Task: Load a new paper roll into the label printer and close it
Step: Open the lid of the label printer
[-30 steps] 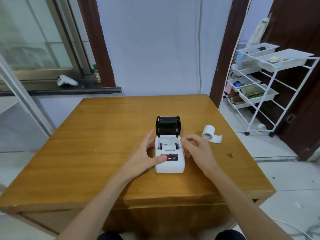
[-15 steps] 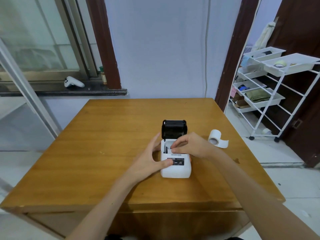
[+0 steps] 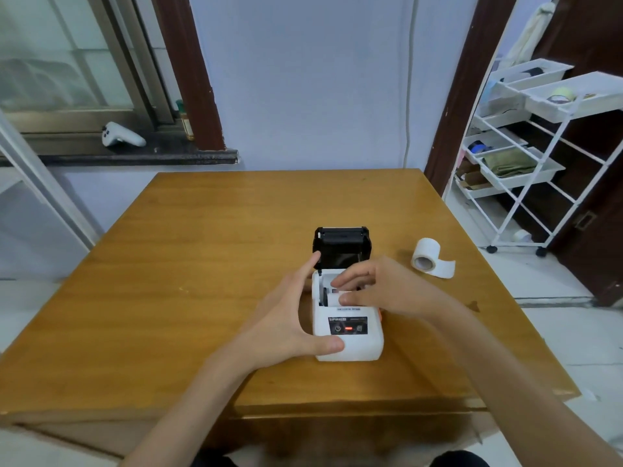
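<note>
A small white label printer [image 3: 352,345] stands on the wooden table [image 3: 188,264], its black lid [image 3: 342,246] tipped up and open at the back. My left hand [image 3: 286,321] grips the printer's left side, thumb on the front corner and index finger up by the lid. My right hand [image 3: 381,288] reaches into the open paper bay, where thumb and fingertips pinch a small white roll [image 3: 333,299] that is mostly hidden. A larger white paper roll [image 3: 426,256] with a loose tail lies on the table to the right of the printer, untouched.
A white wire rack on wheels [image 3: 539,156] with trays stands off the table's right side. A white game controller [image 3: 121,136] lies on the window sill at the back left. The table's front edge is close to my body.
My right hand moved from the printer's right side over into the open paper bay and closed on the small roll there. The left hand kept its hold on the printer. The view came closer.
</note>
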A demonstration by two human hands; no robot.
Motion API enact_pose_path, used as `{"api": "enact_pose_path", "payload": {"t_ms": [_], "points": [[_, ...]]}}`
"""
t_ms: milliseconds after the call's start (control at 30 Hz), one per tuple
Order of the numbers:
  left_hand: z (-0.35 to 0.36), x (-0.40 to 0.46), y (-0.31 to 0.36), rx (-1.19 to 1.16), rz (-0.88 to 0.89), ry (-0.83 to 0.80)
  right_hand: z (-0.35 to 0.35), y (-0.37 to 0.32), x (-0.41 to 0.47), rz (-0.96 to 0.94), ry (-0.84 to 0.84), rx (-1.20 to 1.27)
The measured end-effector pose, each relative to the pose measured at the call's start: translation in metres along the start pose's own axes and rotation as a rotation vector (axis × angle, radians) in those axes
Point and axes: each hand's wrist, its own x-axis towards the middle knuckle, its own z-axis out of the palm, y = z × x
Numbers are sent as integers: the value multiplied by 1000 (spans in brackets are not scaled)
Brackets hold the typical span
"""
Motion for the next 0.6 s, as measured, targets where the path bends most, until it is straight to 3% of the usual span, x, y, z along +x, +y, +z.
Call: {"api": "enact_pose_path", "payload": {"t_ms": [433, 600], "points": [[-1, 0, -6, 58, 38, -39, 4, -5, 0, 24, 3, -155], [-1, 1, -7, 73, 53, -44, 3, -3, -1, 19, 8, -40]]}}
